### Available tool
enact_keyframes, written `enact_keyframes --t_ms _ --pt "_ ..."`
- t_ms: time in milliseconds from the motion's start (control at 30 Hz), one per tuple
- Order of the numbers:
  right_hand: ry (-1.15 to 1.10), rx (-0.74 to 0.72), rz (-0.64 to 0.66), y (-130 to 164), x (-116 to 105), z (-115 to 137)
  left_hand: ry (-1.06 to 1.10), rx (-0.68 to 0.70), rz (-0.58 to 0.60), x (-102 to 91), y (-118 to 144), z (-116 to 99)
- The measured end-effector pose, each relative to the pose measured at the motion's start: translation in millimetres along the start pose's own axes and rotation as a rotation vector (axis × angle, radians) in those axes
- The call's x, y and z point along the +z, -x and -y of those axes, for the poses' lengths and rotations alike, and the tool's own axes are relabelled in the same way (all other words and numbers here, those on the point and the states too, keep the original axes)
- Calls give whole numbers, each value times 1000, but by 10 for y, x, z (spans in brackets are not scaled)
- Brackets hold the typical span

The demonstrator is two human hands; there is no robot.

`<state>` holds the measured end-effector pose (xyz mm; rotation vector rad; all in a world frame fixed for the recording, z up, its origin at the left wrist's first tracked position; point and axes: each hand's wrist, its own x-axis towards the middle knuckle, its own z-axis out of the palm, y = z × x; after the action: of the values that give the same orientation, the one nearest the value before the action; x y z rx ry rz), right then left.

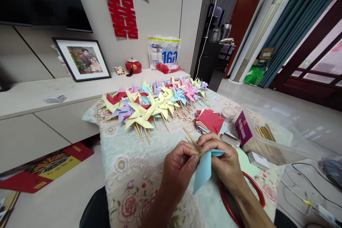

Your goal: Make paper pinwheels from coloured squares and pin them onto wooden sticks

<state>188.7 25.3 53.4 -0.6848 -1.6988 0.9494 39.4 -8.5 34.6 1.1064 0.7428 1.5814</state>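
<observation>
My left hand (pixel 178 168) and my right hand (pixel 223 159) meet over the table, both pinching a light blue paper pinwheel (pixel 203 168) and thin wooden sticks (pixel 191 138) that poke up between the fingers. The blue paper hangs down between my hands. Beyond them lies a pile of finished paper pinwheels (pixel 155 101) in yellow, purple, red, blue and pink, sticks pointing toward me. A stack of cut coloured paper squares (pixel 210 121), red on top, sits just past my right hand.
The table has a floral cloth (pixel 128 171). A clear plastic box (pixel 278 131) with wooden sticks (pixel 264 132) stands at right, a purple carton (pixel 243 128) beside it. A red ring (pixel 258 192) lies under my right wrist. A low cabinet (pixel 40 96) holds a framed photo.
</observation>
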Motion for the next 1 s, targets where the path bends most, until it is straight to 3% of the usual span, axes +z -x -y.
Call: enact_keyframes --t_ms 367,500,667,1000 --pt "-28 32 -50 -28 2 -36 -39 -38 -46 40 1 -5" --pt "-52 136 -48 -47 -27 -86 31 -150 -77 32 -6 89" --pt "76 262 -41 -41 -74 -123 23 -352 -131 31 -7 101" --pt "144 285 -59 -81 -82 -101 147 -434 -176 54 -33 164"
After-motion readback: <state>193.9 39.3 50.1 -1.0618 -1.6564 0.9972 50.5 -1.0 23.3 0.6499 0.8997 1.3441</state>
